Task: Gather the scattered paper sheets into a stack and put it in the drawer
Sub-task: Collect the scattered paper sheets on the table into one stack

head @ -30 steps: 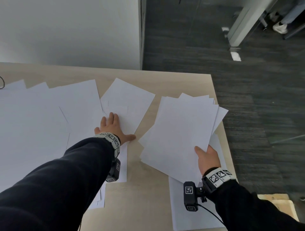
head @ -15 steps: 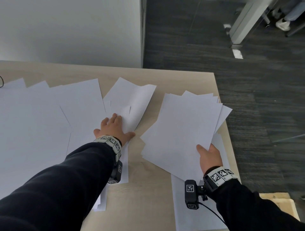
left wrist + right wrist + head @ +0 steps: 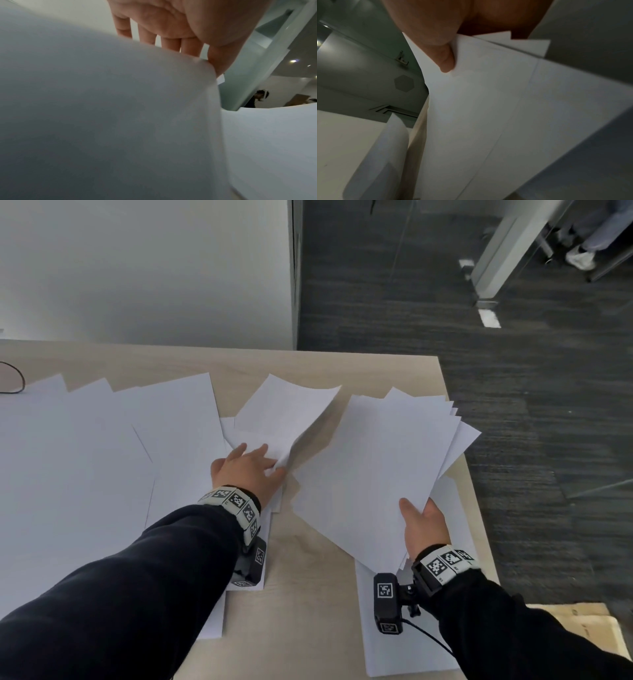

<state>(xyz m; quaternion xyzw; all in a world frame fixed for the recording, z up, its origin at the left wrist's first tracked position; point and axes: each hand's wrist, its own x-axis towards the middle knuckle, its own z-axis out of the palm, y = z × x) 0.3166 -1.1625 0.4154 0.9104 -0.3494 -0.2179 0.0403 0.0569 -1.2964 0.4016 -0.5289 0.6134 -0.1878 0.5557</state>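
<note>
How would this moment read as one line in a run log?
phase: gathering | right hand: holds stack | left hand: pinches curled sheet | drawer: unseen

bare desk strip (image 3: 308, 594) between sheets (image 3: 85, 474), stack (image 3: 376, 467)

L hand (image 3: 247, 470) now pinching sheet (image 3: 287, 409), far edge curling up, seemingly lifted.

A light wooden table (image 3: 308, 604) carries scattered white paper sheets (image 3: 85, 467) and a black cable (image 3: 13, 378).
</note>
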